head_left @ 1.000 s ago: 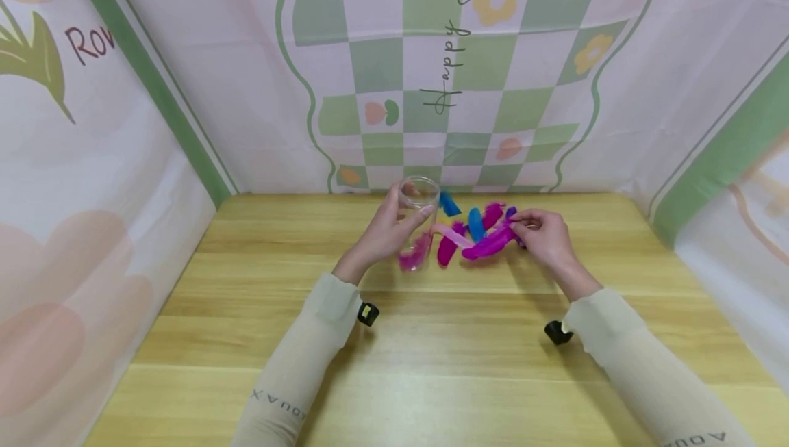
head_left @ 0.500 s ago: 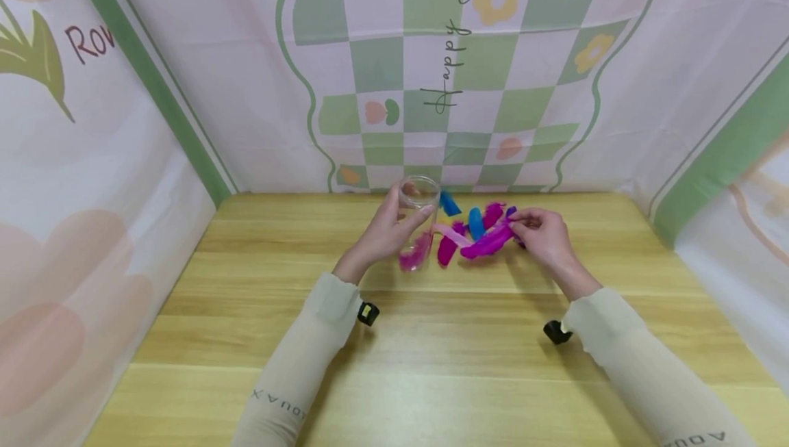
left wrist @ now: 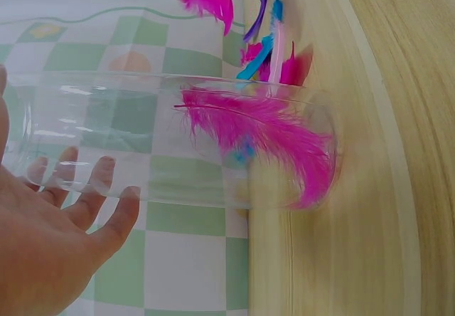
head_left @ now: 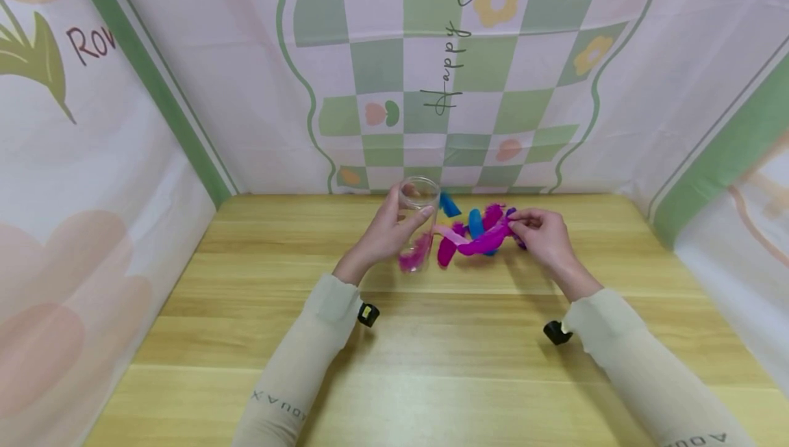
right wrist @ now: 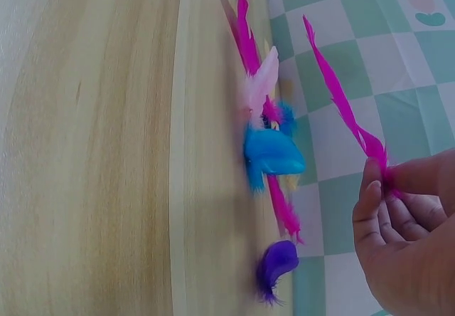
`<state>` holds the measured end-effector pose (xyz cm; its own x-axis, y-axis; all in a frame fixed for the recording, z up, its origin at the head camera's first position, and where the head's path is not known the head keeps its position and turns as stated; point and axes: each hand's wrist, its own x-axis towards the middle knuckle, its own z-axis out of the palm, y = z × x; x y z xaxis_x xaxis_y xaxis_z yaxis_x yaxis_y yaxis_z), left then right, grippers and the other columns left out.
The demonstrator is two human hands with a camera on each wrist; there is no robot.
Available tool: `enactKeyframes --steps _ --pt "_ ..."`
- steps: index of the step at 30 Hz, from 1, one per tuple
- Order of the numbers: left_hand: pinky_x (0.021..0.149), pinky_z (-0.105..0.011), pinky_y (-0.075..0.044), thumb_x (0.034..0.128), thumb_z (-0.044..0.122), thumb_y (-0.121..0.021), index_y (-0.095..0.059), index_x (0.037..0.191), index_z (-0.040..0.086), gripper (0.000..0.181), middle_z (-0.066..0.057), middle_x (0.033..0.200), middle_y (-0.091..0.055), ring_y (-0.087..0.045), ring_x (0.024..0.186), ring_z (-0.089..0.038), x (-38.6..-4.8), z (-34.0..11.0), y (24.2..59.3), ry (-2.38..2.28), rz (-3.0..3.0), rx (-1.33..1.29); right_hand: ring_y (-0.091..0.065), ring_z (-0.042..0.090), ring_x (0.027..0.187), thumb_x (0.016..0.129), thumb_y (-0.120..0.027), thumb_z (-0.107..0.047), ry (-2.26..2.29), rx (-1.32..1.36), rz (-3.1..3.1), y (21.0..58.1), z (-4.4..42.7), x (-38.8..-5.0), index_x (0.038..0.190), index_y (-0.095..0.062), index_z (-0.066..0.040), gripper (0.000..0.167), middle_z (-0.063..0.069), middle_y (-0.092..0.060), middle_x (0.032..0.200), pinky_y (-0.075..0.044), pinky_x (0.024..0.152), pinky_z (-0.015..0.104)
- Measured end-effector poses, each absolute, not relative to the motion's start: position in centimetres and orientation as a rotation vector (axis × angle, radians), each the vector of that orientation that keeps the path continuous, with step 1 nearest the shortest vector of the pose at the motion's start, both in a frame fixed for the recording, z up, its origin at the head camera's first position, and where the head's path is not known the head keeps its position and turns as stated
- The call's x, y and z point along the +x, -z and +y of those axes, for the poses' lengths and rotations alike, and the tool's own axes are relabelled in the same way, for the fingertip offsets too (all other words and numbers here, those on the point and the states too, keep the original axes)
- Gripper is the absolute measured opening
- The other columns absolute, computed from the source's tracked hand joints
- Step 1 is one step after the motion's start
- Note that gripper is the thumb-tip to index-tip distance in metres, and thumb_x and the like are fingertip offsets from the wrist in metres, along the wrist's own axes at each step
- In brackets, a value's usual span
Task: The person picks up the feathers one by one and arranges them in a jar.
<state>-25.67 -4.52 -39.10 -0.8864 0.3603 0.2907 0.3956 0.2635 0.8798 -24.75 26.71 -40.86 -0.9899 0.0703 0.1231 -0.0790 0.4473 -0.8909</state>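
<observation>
Magenta feather (head_left: 487, 243) in a fingertip pinch: v. light, go easy

From my end, rt hand (head_left: 545, 238) has thumb & fingers together on one end of it, downy bit at the fingertips; the rest sticks out free above the desk (head_left: 431, 337). Lt hand (head_left: 383, 226) is wrapped round the clear jar (left wrist: 142, 127), which looks upright on the desk w/ a second feather (left wrist: 263, 131) inside. Pale pink feather (right wrist: 263, 81) & blue feather (right wrist: 274, 152) lie bunched near it; purple feather (right wrist: 277, 262) sits apart.

Held one prob. wts next to nothing: soft vane, bendy shaft, so the tip may sway. I'd hold near the quill, min. squeeze; mid-vane could crease or split. Jar I'd guess rigid, smooth, poss. slippery; can't tell glass vs plastic, so I'd grip the body, not the rim.
</observation>
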Motion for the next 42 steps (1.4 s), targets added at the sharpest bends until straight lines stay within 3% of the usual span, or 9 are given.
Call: enactKeyframes --steps 8,15,22,33,42 --pt "0.11 -0.051 -0.044 0.1023 0.049 -0.059 -0.034 0.147 0.011 0.063 -0.004 0.14 -0.048 -0.052 0.122 -0.026 -25.68 -4.5 39.06 1.734 -2.474 -0.737 -0.064 0.005 0.071 0.101 -0.062 -0.005 -1.587 0.03 -2.552 40.7 26.75 -24.64 0.12 -0.065 0.012 0.026 0.013 -0.07 0.097 -0.053 0.06 0.018" --pt "0.11 -0.05 -0.044 0.1027 0.048 -0.058 -0.034 0.146 0.011 0.063 -0.009 0.142 -0.047 -0.05 0.128 -0.039 -25.65 -4.51 39.04 1.75 -2.469 -0.747 -0.065 0.002 0.072 0.101 -0.062 -0.006 -1.606 0.038 -2.542 40.67 26.8 -24.67 0.122 -0.065 0.011 0.027 0.009 -0.071 0.096 -0.055 0.063 0.017" --pt "0.11 -0.05 -0.044 0.1022 0.05 -0.058 -0.034 0.147 0.012 0.064 -0.006 0.141 -0.046 -0.05 0.129 -0.039 -25.66 -4.53 39.02 1.752 -2.474 -0.746 -0.066 0.002 0.078 0.103 -0.06 -0.011 -1.634 0.011 -2.538 40.69 26.83 -24.77 0.126 -0.064 0.01 0.031 0.012 -0.066 0.103 -0.057 0.066 0.018" --pt "0.108 -0.046 -0.045 0.1025 0.049 -0.059 -0.032 0.149 0.012 0.065 -0.011 0.146 -0.045 -0.051 0.125 -0.024 -25.79 -4.51 38.91 1.739 -2.487 -0.734 -0.066 -0.003 0.081 0.103 -0.059 -0.008 -1.617 0.063 -2.485 40.45 26.55 -24.82 0.124 -0.065 0.01 0.028 0.01 -0.062 0.104 -0.055 0.065 0.016" --pt "0.108 -0.046 -0.045 0.1022 0.049 -0.059 -0.034 0.147 0.012 0.063 -0.003 0.141 -0.047 -0.051 0.125 -0.026 -25.71 -4.53 38.94 1.74 -2.488 -0.732 -0.065 -0.005 0.085 0.104 -0.058 -0.007 -1.619 0.093 -2.487 40.37 26.33 -24.71 0.126 -0.063 0.011 0.029 0.016 -0.06 0.11 -0.056 0.064 0.017"
